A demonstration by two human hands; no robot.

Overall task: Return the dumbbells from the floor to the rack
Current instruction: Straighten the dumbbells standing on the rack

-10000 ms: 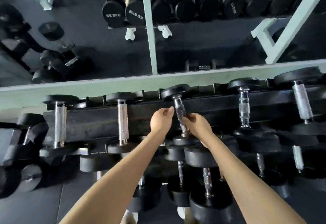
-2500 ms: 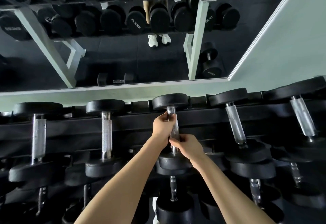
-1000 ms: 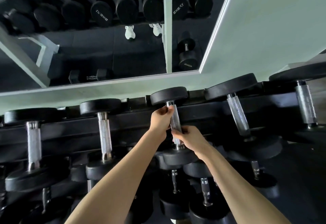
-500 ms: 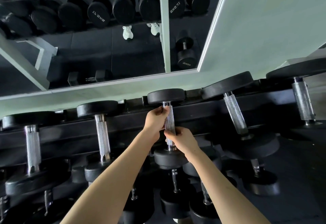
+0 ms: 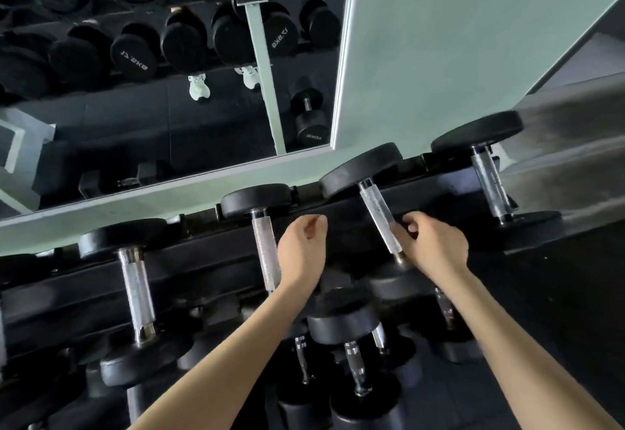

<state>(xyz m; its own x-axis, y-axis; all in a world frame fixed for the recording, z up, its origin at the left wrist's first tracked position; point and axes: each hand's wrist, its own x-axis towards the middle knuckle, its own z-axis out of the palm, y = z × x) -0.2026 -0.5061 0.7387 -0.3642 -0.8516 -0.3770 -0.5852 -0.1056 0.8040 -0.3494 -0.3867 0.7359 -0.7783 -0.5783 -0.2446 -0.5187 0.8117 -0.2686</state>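
A black dumbbell [image 5: 265, 253] with a knurled steel handle lies across the black rack [image 5: 203, 270], at its top tier. My left hand [image 5: 301, 255] hovers just right of that handle, fingers loosely curled, holding nothing. The neighbouring dumbbell [image 5: 375, 213] lies tilted on the same tier. My right hand [image 5: 431, 247] is against the lower end of its handle, fingers curled beside it; I cannot tell whether it grips. More dumbbells sit on the lower tiers [image 5: 341, 324].
A wall mirror [image 5: 169, 108] behind the rack reflects the rack, a dumbbell on the floor [image 5: 309, 115] and white shoes. Other racked dumbbells lie at left [image 5: 135, 294] and right [image 5: 490, 182]. Dark floor [image 5: 558, 311] lies at the right.
Both hands have let go of the middle dumbbell's handle. My right hand has shifted right to the tilted neighbour, and the view has swung right.
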